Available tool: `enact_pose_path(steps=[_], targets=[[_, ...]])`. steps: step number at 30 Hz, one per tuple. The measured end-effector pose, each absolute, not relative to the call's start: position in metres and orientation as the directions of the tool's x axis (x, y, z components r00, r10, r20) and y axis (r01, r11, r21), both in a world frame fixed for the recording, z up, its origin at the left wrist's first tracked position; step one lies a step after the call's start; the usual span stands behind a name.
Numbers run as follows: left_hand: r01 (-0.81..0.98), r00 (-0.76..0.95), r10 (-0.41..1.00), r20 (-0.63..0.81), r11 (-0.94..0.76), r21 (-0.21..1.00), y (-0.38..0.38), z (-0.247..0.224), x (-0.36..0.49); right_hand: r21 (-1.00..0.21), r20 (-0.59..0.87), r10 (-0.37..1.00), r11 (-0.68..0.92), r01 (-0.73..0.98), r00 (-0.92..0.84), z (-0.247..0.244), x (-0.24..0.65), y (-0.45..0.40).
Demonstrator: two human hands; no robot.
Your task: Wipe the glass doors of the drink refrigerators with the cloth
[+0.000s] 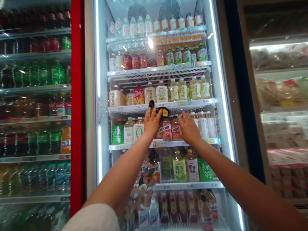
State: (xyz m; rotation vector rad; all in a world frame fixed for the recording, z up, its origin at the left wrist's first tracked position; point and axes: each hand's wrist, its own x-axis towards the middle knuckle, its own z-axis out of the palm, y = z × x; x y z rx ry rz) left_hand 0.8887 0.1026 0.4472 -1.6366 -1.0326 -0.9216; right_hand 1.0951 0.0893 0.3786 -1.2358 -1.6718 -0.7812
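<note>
My left hand (pixel 152 122) is raised in front of the lit drinks fridge, fingers pointing up. A black-and-yellow object (pixel 165 112) sticks out past its fingertips and thumb side. The hand appears to grip it, though my fingers hide much of its shape. To the right, my right hand (pixel 189 126) is held up with its fingers stretched out and nothing visible in it. Behind both hands are red-labelled tea bottles (pixel 166 129) on a middle shelf. Reflections suggest a glass door between hands and bottles; whether either hand touches it I cannot tell.
White wire shelves (pixel 166 105) carry rows of bottled drinks above and below my hands. A red-framed fridge (pixel 77 128) with sodas stands at left. At right, past a dark post (pixel 245 96), is another case with packaged goods (pixel 286 89). A patterned reflection (pixel 144 184) overlays the lower shelves.
</note>
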Motion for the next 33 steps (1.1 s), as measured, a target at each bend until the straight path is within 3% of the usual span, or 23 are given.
enact_pose_path(steps=[2, 4, 6, 10, 12, 15, 18, 20, 23, 25, 27, 30, 33], targets=[[0.982, 0.182, 0.258, 0.949, -0.096, -0.163, 0.093, 0.454, 0.864, 0.11, 0.888, 0.391, 0.333, 0.937, -0.243, 0.386, 1.065, 0.076], [0.996, 0.089, 0.297, 0.951, -0.041, -0.081, 0.086, 0.448, 0.846, 0.168, 0.866, 0.398, 0.337, 0.926, -0.302, 0.392, 1.038, 0.069], [0.993, 0.117, 0.327, 0.938, -0.041, -0.109, 0.083, 0.437, 0.839, 0.168, 0.857, 0.419, 0.323, 0.931, -0.3, 0.395, 1.016, 0.067], [0.936, 0.352, 0.329, 0.876, -0.139, -0.323, 0.088, 0.429, 0.838, 0.14, 0.859, 0.448, 0.261, 0.955, -0.248, 0.391, 0.993, 0.073], [0.914, 0.404, 0.314, 0.859, -0.175, -0.366, 0.091, 0.44, 0.833, 0.142, 0.87, 0.433, 0.239, 0.961, -0.236, 0.386, 0.99, 0.076], [0.959, 0.274, 0.273, 0.922, -0.152, -0.24, 0.093, 0.456, 0.813, 0.145, 0.875, 0.428, 0.215, 0.966, -0.227, 0.384, 0.989, 0.077], [0.988, 0.125, 0.225, 0.966, -0.113, -0.102, 0.096, 0.443, 0.793, 0.156, 0.862, 0.452, 0.197, 0.968, -0.231, 0.386, 0.99, 0.075], [0.974, 0.208, 0.215, 0.954, -0.14, -0.18, 0.098, 0.421, 0.79, 0.153, 0.854, 0.468, 0.191, 0.97, -0.227, 0.387, 0.991, 0.075], [0.878, 0.463, 0.203, 0.863, -0.239, -0.414, 0.102, 0.402, 0.798, 0.138, 0.857, 0.468, 0.197, 0.971, -0.216, 0.386, 0.994, 0.076], [0.85, 0.511, 0.2, 0.836, -0.265, -0.456, 0.103, 0.411, 0.8, 0.14, 0.865, 0.45, 0.213, 0.967, -0.224, 0.384, 0.997, 0.079], [0.902, 0.414, 0.222, 0.883, -0.232, -0.364, 0.099, 0.432, 0.789, 0.146, 0.87, 0.433, 0.232, 0.962, -0.236, 0.382, 1.001, 0.081], [0.985, 0.141, 0.246, 0.959, -0.13, -0.112, 0.088, 0.452, 0.751, 0.137, 0.872, 0.429, 0.249, 0.959, -0.236, 0.379, 1.002, 0.085], [0.997, 0.001, 0.255, 0.967, -0.07, 0.018, 0.079, 0.432, 0.721, 0.1, 0.879, 0.429, 0.261, 0.96, -0.208, 0.379, 0.999, 0.087]])
